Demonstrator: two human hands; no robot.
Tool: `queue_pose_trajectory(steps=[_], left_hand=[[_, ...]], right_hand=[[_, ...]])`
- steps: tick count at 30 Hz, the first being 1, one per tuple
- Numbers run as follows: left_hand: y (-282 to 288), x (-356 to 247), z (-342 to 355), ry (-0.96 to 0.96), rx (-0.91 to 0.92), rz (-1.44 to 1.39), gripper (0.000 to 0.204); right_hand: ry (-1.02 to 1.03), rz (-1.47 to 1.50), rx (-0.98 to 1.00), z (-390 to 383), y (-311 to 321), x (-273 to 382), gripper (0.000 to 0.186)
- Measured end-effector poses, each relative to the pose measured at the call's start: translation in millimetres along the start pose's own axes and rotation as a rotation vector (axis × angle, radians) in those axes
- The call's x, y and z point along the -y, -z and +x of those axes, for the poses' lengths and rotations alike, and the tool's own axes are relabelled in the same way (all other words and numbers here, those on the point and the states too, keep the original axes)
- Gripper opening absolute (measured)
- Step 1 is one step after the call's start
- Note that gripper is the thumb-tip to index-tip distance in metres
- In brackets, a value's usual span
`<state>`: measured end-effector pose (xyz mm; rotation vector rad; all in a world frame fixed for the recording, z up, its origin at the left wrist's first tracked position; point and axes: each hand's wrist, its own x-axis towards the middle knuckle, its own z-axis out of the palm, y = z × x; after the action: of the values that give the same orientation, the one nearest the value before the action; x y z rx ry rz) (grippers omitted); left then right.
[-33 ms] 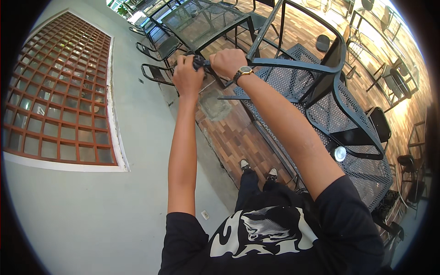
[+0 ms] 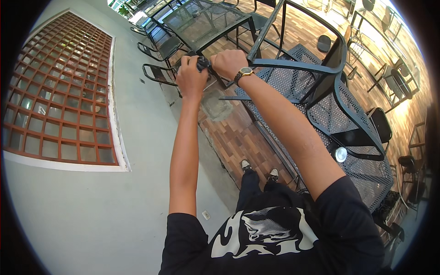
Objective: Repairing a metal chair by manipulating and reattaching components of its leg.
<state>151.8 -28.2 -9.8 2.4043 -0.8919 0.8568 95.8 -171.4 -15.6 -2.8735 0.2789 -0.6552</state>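
My left hand (image 2: 190, 75), fingers curled, grips a small black bunched object (image 2: 201, 64), possibly a cloth, at the end of a dark metal bar. Just right of it my right hand (image 2: 229, 63), wearing a wristwatch, is closed round the same bar, part of a black metal chair frame (image 2: 295, 64). Perforated-metal furniture (image 2: 275, 85) lies beneath and beside the frame, under my right arm. A round silver piece (image 2: 340, 154) sits on it near my right forearm.
A pale wall (image 2: 87, 206) with a red grid window (image 2: 59, 91) stands at my left. Black chairs (image 2: 162, 48) line a mesh table (image 2: 204, 25) ahead. More chairs (image 2: 396, 85) stand at right on the wood-patterned floor (image 2: 236, 142), where my feet are, beside a concrete patch (image 2: 215, 105).
My left hand has shifted very slightly to the right with the black object; my right hand has moved a tiny bit the same way. Otherwise the scene looks the same.
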Motion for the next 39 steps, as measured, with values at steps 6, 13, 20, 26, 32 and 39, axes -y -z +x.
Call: queue_pose_trajectory(steps=[6, 13, 20, 26, 32, 39], left_hand=[[9.7, 18.7, 8.3, 0.136, -0.018, 0.085, 0.029], [5.9, -2.5, -1.3, -0.019, 0.019, 0.072, 0.030], [9.7, 2.0, 10.0, 0.095, 0.080, 0.129, 0.031], [24.1, -13.4, 18.3, 0.246, 0.096, -0.167, 0.047], [15.7, -31.9, 23.8, 0.193, 0.064, -0.148, 0.042], [-4.3, -34.7, 27.9, 0.087, 0.101, 0.086, 0.037]], right_hand=[[-0.021, 0.027, -0.037, -0.3, -0.4, 2.6, 0.035], [0.009, 0.009, -0.068, -0.1, -8.1, -1.8, 0.036], [0.010, -0.007, 0.031, 3.2, 0.7, 4.3, 0.033], [0.080, 0.015, 0.299, 18.2, 7.8, -19.0, 0.035], [0.130, -0.150, 0.223, 5.2, 31.2, -37.4, 0.033], [0.271, -0.124, 0.028, -2.0, 31.3, -84.5, 0.037]])
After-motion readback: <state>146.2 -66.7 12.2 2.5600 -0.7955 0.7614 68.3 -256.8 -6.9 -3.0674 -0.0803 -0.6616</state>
